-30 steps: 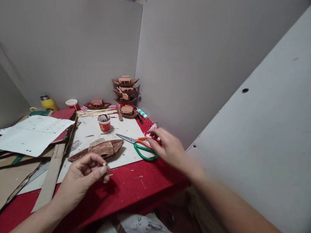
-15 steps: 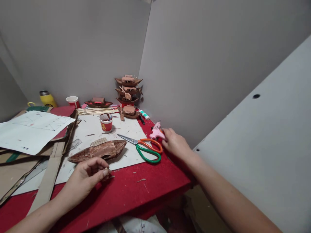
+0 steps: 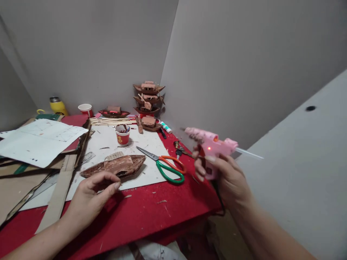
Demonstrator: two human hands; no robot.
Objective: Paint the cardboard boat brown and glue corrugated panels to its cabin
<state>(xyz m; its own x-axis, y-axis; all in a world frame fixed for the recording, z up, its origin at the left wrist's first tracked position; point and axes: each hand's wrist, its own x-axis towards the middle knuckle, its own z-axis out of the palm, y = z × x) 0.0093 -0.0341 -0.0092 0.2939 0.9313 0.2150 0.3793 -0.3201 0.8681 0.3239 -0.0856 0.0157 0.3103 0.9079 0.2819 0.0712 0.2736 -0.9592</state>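
My right hand grips a pink glue gun in the air above the right edge of the red table; its nozzle points left and a red light glows on its side. My left hand rests on the table with fingers curled and pinched; what it holds, if anything, is hidden. Just beyond my left hand lies a brown model boat on a white sheet. Scissors with orange and green handles lie between the boat and the glue gun.
A red paper cup stands behind the boat. Several finished model boats are stacked in the corner, with wooden sticks alongside. Cardboard strips and paper fill the left side. A yellow flask stands at the back left. Grey walls close in the right.
My right hand reached past the scissors to the pink glue gun, took hold of it and lifted it up and to the right. My left hand stayed in front of the boat.
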